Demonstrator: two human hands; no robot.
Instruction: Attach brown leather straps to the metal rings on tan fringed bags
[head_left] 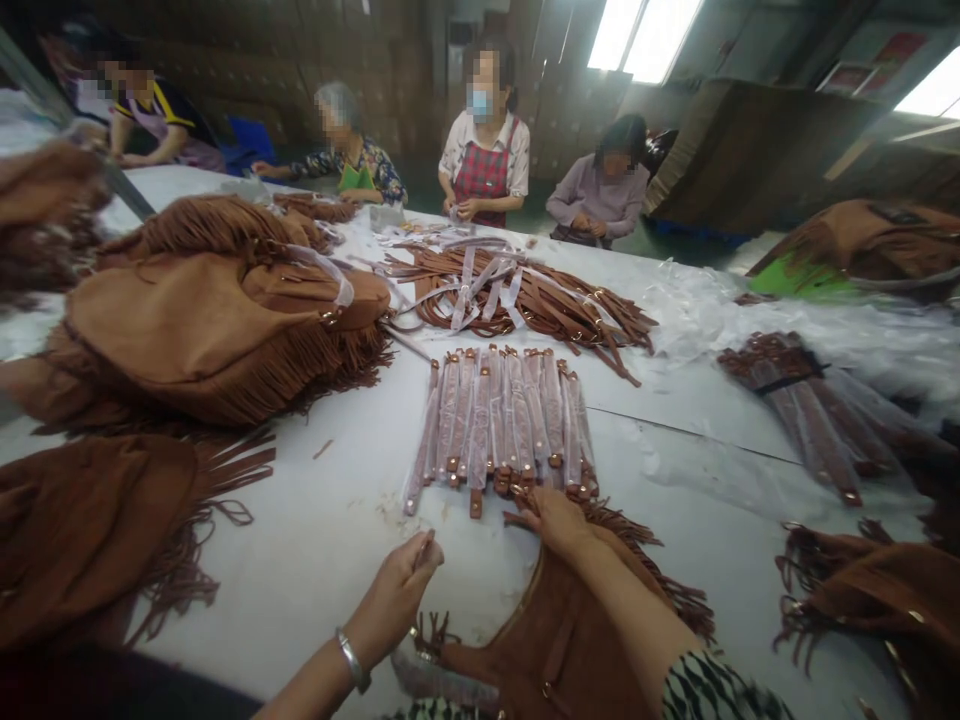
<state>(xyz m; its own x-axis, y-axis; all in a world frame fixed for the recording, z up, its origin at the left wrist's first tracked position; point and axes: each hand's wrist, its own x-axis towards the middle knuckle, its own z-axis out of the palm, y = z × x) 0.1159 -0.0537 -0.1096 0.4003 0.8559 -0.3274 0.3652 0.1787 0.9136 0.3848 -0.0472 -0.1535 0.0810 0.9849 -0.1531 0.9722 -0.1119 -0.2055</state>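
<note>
A brown fringed bag [577, 640] lies at the table's near edge. My right hand [553, 520] reaches over it, its fingers closed on the bag's upper end by a metal ring. To the left, above the white tabletop [300, 560], my left hand [409, 580] is closed with something small and dark between thumb and fingers, too small to name. Just beyond my hands lies a row of plastic-wrapped brown straps [510, 415].
Fringed bags [187, 320] are piled at the left, another bag [885, 600] lies at the right. Loose straps [525, 290] and a wrapped bundle [810, 410] lie farther back. Clear plastic [675, 310] covers the right side. Several people work across the table.
</note>
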